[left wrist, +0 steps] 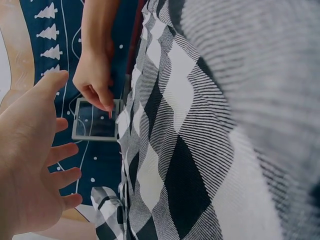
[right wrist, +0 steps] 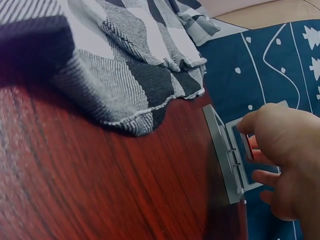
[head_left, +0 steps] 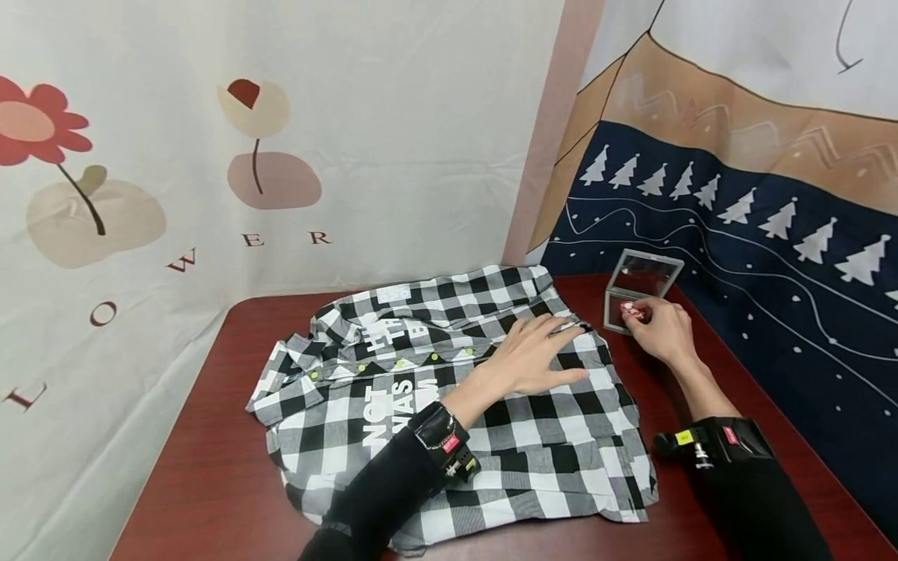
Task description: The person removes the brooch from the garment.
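Note:
A black-and-white checked shirt [head_left: 505,436] with white lettering and yellow-green buttons [head_left: 435,358] lies on the table. Over its right part my left hand [head_left: 536,362] is spread, fingers straight and palm down. To the right, my right hand [head_left: 665,331] pinches a small red-and-white piece [head_left: 631,310] between thumb and fingers, at the lower half of a shallow grey case [head_left: 645,274]. The case stands open, its lid tilted up at the back. In the right wrist view the piece shows as a thin, flat edge [right wrist: 246,146] beside the hinged case wall [right wrist: 223,160]; exactly what it is, I cannot tell.
The reddish-brown wooden table [head_left: 210,436] has a rounded back-left corner. Behind it hangs a pale curtain [head_left: 421,156] with printed flowers and letters. A navy cloth [head_left: 772,296] with white trees runs along the right edge, close to the case.

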Demonstrator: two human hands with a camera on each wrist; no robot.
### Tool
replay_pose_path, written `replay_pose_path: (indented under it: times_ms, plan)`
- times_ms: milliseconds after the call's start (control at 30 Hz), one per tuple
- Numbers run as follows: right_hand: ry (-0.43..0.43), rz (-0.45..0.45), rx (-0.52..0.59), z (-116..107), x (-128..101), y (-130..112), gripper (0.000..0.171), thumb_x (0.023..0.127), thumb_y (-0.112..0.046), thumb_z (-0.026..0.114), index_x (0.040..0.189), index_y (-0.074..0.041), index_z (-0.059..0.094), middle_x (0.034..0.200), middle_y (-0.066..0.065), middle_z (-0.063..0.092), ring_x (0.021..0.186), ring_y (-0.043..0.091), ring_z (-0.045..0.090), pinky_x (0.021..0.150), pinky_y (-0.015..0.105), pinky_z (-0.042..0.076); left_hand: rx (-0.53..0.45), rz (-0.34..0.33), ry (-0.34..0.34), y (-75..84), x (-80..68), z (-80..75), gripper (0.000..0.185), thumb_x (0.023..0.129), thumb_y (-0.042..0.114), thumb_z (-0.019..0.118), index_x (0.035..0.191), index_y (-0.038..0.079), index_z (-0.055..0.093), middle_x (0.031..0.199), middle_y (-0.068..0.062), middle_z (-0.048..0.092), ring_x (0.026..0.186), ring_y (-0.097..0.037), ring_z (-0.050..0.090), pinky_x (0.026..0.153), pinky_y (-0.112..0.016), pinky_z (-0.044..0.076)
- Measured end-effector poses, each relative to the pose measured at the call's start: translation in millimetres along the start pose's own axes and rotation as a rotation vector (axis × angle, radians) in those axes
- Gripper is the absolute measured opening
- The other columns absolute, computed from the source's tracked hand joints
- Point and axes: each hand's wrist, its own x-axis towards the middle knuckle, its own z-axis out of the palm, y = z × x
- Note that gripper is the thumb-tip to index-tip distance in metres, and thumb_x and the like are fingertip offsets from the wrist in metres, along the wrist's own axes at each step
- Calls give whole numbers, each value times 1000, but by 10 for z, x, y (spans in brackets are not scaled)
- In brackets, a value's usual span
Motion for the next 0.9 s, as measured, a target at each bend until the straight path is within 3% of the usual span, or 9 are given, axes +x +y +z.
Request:
replay_pose_path:
  times_ms: [267,900]
  plan:
    - [-9,18,-13,31,0,13,36,109,-27,71,125,5,75,120,34,74,111,56,64,97,71,48,-27,-13,-17,-4,-11,-7,80,110,75,53,176,31,42,184,-2,41,172,-31,37,139,-58,34]
    - [-47,31,-40,41,3,83,34,109,-25,69,125,4,75,120,34,76,114,59,68,96,72,51,-23,1,-9,-9,-29,10,78,110,75,52,174,31,45,181,-3,46,170,-31,41,137,-59,36]
